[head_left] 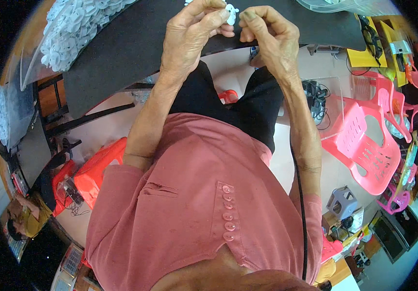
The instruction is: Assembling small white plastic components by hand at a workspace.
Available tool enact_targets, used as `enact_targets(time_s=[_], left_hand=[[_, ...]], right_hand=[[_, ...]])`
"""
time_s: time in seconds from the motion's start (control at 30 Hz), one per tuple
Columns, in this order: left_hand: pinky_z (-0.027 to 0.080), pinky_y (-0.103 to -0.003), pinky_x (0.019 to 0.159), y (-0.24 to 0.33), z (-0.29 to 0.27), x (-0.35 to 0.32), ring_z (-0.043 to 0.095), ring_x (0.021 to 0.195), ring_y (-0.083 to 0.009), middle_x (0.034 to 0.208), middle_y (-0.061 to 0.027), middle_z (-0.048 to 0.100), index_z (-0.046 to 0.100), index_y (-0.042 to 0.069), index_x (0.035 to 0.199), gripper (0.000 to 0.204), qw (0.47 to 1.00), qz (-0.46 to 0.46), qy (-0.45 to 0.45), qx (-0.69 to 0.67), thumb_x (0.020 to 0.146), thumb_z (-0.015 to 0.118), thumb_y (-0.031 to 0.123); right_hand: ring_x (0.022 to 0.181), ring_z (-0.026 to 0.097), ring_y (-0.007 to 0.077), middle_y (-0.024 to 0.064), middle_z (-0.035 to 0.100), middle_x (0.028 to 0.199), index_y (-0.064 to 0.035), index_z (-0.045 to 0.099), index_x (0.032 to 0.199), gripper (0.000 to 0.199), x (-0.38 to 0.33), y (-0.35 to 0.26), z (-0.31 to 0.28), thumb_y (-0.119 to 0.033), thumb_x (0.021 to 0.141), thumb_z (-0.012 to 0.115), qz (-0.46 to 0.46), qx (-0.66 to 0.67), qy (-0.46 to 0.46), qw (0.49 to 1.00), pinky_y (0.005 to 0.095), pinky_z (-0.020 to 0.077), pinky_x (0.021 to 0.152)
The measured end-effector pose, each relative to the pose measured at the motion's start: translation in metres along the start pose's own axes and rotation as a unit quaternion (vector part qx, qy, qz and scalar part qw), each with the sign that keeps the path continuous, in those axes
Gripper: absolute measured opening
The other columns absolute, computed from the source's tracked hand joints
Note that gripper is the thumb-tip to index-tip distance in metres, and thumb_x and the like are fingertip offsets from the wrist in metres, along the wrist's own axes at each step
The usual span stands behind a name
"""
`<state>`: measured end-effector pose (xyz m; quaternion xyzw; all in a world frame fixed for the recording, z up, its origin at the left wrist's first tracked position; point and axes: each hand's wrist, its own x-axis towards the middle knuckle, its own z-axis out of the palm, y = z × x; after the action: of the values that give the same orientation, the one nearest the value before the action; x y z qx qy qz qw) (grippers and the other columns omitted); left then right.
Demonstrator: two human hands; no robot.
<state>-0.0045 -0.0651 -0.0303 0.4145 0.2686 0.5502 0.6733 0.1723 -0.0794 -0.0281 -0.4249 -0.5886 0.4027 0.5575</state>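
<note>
Pink shirt [194, 203] fills the foreground; beyond it, left hand [189, 41] and right hand [269, 41] pinch a small white plastic piece [232, 10] together above the black table [131, 43]. Light, stiff, probably slippery; edges suit gripping.

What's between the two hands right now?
A small white plastic piece, pinched by the left hand and met by the right hand, over the dark table, in the head view.

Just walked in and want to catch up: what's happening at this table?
A person in a pink shirt holds a small white plastic piece between both hands, left hand and right hand, pinching it at the fingertips above a dark table. A heap of similar white pieces lies at the table's left. Pink plastic chairs stand to the right.
</note>
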Motion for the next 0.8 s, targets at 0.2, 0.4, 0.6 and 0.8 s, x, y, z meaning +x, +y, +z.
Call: enact_targets(time_s=[0.2, 0.4, 0.6, 0.8], left_hand=[[0.057, -0.027, 0.077, -0.001, -0.001, 0.0, 0.066, 0.084, -0.0136, 0.096, -0.0066, 0.067, 0.063, 0.0, 0.115, 0.016, 1.0, 0.003, -0.011, 0.002, 0.099, 0.062, 0.004], [0.057, -0.027, 0.077, -0.001, -0.001, 0.001, 0.066, 0.084, -0.0135, 0.096, -0.0064, 0.067, 0.063, 0.0, 0.115, 0.016, 1.0, -0.003, -0.009, 0.007, 0.1, 0.062, 0.005], [0.057, -0.027, 0.077, -0.001, -0.003, 0.001, 0.066, 0.084, -0.0136, 0.096, -0.0064, 0.067, 0.063, 0.0, 0.115, 0.016, 1.0, -0.006, -0.026, 0.006, 0.1, 0.062, 0.006], [0.057, -0.027, 0.077, -0.002, -0.003, 0.001, 0.066, 0.085, -0.014, 0.097, -0.0065, 0.067, 0.064, 0.0, 0.116, 0.017, 1.0, 0.007, -0.023, -0.016, 0.1, 0.062, 0.005]], right_hand=[[0.068, 0.053, 0.0043, 0.0, 0.064, 0.082, 0.0002, 0.065, 0.096, 0.012, 0.0, -0.005, 0.002, -0.01, 0.101, 0.063, 0.057, 0.079, -0.032, 0.995, 0.0202, 0.0436, 0.061], [0.069, 0.054, 0.0045, 0.0005, 0.066, 0.082, 0.0, 0.066, 0.097, 0.011, 0.0, -0.014, 0.007, -0.01, 0.101, 0.063, 0.08, 0.078, -0.023, 0.993, 0.02, 0.0441, 0.062], [0.068, 0.054, 0.0043, 0.0004, 0.066, 0.081, 0.0, 0.065, 0.096, 0.012, 0.0, -0.016, 0.008, -0.01, 0.101, 0.062, 0.088, 0.073, -0.022, 0.993, 0.02, 0.0436, 0.061], [0.065, 0.051, 0.0041, -0.0015, 0.062, 0.078, -0.0005, 0.064, 0.093, 0.014, 0.001, -0.011, 0.003, -0.011, 0.102, 0.062, 0.095, 0.063, -0.035, 0.993, 0.0206, 0.0419, 0.059]])
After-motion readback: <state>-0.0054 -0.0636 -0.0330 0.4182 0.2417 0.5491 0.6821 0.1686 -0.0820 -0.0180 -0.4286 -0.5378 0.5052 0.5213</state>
